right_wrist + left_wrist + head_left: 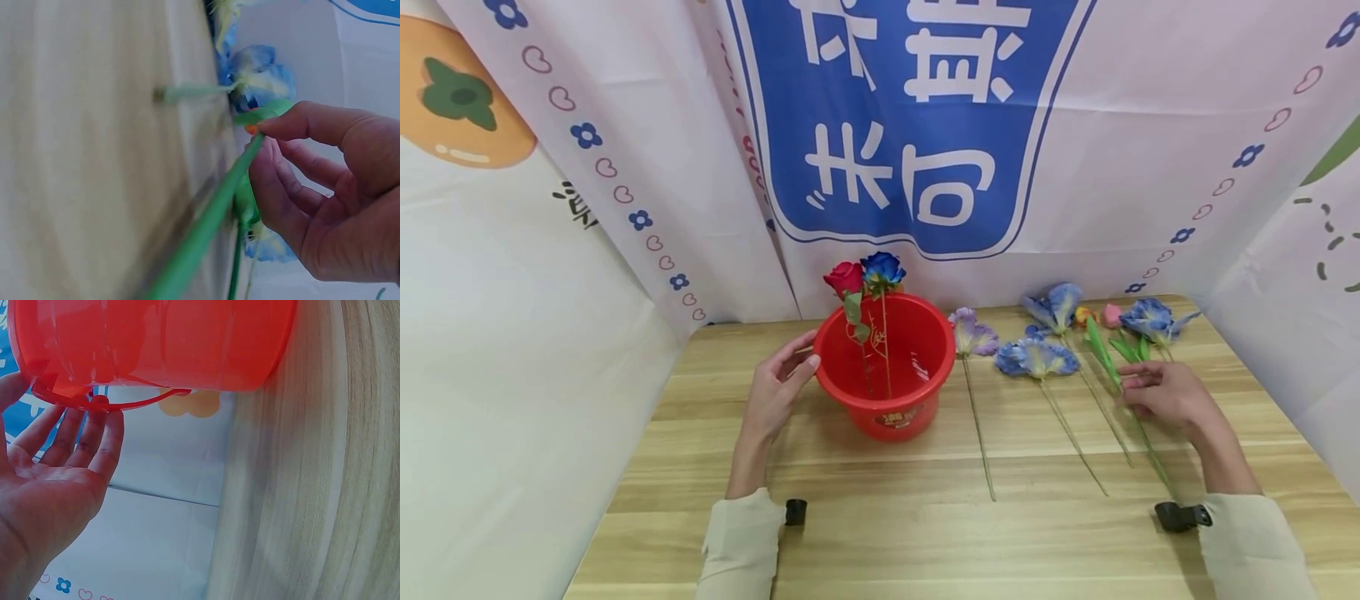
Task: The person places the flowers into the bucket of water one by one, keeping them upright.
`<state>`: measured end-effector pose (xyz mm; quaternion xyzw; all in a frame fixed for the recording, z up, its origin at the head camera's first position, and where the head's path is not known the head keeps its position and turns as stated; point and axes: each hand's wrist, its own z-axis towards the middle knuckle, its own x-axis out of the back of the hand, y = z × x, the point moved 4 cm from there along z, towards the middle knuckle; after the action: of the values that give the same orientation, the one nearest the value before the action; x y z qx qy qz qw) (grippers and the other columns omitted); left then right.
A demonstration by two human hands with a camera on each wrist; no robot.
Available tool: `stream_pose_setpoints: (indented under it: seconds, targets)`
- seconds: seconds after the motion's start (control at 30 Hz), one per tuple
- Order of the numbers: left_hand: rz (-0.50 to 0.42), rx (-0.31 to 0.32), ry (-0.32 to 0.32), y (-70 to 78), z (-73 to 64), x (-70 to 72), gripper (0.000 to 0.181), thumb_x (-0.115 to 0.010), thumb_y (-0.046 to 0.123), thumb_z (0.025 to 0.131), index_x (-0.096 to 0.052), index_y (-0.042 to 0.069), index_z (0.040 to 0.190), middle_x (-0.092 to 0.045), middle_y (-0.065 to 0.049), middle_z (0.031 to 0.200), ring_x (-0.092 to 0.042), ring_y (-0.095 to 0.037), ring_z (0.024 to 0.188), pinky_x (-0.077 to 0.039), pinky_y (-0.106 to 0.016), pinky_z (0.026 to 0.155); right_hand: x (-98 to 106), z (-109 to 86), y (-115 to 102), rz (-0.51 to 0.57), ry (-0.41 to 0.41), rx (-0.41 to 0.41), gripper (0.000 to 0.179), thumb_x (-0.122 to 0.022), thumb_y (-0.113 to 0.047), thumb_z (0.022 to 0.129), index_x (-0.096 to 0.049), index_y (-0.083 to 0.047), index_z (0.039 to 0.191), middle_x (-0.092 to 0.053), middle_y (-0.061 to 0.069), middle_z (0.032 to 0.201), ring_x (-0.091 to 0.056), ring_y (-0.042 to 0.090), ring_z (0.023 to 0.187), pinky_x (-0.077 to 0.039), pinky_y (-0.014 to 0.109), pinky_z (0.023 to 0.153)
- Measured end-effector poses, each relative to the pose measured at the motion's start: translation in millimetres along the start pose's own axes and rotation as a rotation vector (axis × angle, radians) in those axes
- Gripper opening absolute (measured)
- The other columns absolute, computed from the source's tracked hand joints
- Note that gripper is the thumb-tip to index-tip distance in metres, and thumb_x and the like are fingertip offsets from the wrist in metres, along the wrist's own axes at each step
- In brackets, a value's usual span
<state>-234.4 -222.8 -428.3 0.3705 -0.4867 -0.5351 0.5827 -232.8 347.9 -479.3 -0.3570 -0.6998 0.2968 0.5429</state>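
Note:
A red bucket [886,421] stands on the table, with a red rose [844,277] and a blue rose [883,268] upright in it. My left hand [772,392] touches its left side; in the left wrist view the fingers extend nearly straight against the bucket's handle [140,404], with the thumb by the rim. Between thumb and fingers, my right hand [1168,393] pinches the green stem [209,228] of an artificial tulip, whose leaf [1101,346] and orange head [1084,316] point toward the back. A pink tulip head [1112,315] lies close by.
Between bucket and right hand lie a purple flower [973,333] and blue flowers [1037,358] [1056,307], their stems toward the front. Another blue flower [1152,321] lies at the back right. A printed cloth [1097,208] hangs behind the wooden table [925,533].

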Motion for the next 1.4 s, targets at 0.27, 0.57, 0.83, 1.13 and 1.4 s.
stream_pose_setpoints:
  seconds: [0.27,0.57,0.83,1.13,1.4]
  targets:
    - [-0.034,-0.023,0.003,-0.1,1.2,-1.1,0.047,-0.063,0.006,0.106,-0.055,-0.005,0.151,-0.058,-0.029,0.15,-0.066,-0.006,0.118,-0.059,-0.016,0.098,3.5,-10.1,-21.1,-0.036,0.042,0.049,0.056,-0.067,-0.006,0.099,-0.051,0.012,0.149,-0.065,0.032,0.133,-0.068,0.001,0.086,-0.064,0.028,0.074]
    - [-0.029,-0.019,0.006,-0.1,2.4,-0.1,0.048,-0.064,0.006,0.106,-0.055,-0.005,0.152,-0.058,-0.028,0.151,-0.066,-0.006,0.118,-0.059,-0.016,0.098,2.5,-17.7,-42.1,0.071,0.085,0.116,0.058,-0.068,-0.014,0.105,-0.047,0.01,0.153,-0.064,0.017,0.127,-0.069,-0.008,0.094,-0.067,0.027,0.084]
    - [-0.016,-0.008,0.004,-0.1,2.0,-1.1,0.049,-0.064,0.009,0.106,-0.055,-0.002,0.153,-0.058,-0.025,0.152,-0.066,-0.009,0.12,-0.059,-0.017,0.099,8.6,-29.1,-59.6,0.269,0.149,0.213,0.041,-0.074,-0.004,0.1,-0.058,-0.007,0.138,-0.07,-0.018,0.105,-0.073,-0.006,0.095,-0.065,0.019,0.081]
    - [-0.034,-0.015,0.017,0.5,0.1,-1.3,0.047,-0.063,0.007,0.107,-0.055,-0.005,0.152,-0.057,-0.028,0.151,-0.066,-0.006,0.118,-0.059,-0.015,0.098,-4.5,-38.0,-84.7,0.613,0.116,0.3,0.043,-0.076,0.005,0.096,-0.065,-0.017,0.132,-0.071,-0.008,0.11,-0.078,0.002,0.095,-0.066,0.022,0.08]
    - [-0.042,0.001,0.018,-0.8,0.9,-1.7,0.048,-0.063,0.006,0.106,-0.055,-0.004,0.152,-0.058,-0.028,0.151,-0.066,-0.005,0.119,-0.058,-0.015,0.099,-18.2,-37.7,-119.4,0.708,0.124,0.376,0.041,-0.076,0.006,0.095,-0.063,-0.008,0.13,-0.072,-0.002,0.11,-0.078,0.007,0.097,-0.066,0.023,0.082]
